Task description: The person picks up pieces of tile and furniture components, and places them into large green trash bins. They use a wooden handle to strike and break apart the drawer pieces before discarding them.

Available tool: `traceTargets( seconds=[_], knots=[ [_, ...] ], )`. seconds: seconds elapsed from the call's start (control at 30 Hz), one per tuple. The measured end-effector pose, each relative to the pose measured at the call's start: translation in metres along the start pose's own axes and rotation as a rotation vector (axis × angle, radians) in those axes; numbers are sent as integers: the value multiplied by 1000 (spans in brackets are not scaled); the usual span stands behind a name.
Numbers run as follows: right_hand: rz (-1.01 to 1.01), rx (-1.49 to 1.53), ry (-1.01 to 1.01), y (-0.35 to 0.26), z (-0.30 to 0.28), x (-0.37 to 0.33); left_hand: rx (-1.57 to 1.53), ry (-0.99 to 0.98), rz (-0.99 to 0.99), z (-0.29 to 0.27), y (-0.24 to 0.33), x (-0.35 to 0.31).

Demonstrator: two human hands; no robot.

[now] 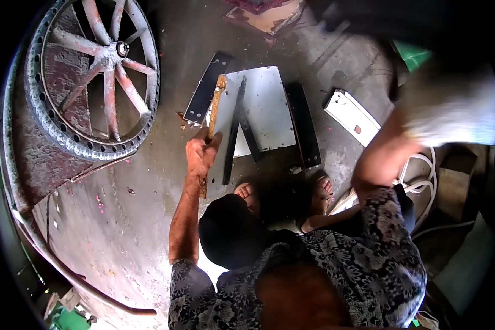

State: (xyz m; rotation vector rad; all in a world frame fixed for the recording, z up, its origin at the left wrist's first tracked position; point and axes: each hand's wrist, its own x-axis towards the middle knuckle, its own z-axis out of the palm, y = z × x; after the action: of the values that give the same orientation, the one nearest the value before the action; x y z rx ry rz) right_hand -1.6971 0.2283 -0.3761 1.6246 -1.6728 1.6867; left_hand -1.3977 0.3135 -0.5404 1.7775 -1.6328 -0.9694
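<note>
Brown and yellow, rough and long: a stick [215, 107], held in the left hand [202, 154] over the floor [132, 220], along the left edge of a white board [269, 104]. Gripped with fingers curled round, down from the middle. Points one end near the board's top left corner, close to a black strip [206, 91]; pokes the other out below the wrist. Cannot tell about the right fingers, with no right hand to see, just a bent right arm [378, 159] by a blurry pale cloth [451, 104].

Looks stiff and hard, so should not bend or break easily. Probably not very heavy, but cannot tell wood from rusty metal. Seems bumpy, so should not slip much, but could scratch. Best to hold near the middle for balance, away from the lumpy far end. Also on the board: two thin dark bars [234, 135], one reaching past the bottom edge
</note>
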Motion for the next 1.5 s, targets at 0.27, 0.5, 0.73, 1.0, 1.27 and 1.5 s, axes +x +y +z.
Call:
traceTargets(
  seconds=[0.27, 0.5, 0.73, 1.0, 1.27, 1.5],
  knots=[
    [202, -337, -351, 47, 39, -135, -85, -29, -18, 10, 21, 6],
    [578, -46, -258, 64, 24, -72, -159, 76, -93, 25, -32, 4],
    [764, 475, -259, 108, 34, -151, -149, 109, -48, 64, -79, 1],
    [1153, 673, -428, 132, 33, -157, -542, 39, -339, 61, -164, -13],
    [389, 422, -783, 174, 17, -166, 213, 113, 172, 48, -88, -3],
    [589, 593, -745, 163, 33, -201, -168, -220, 285, 89, 35, -14]
  ],
)
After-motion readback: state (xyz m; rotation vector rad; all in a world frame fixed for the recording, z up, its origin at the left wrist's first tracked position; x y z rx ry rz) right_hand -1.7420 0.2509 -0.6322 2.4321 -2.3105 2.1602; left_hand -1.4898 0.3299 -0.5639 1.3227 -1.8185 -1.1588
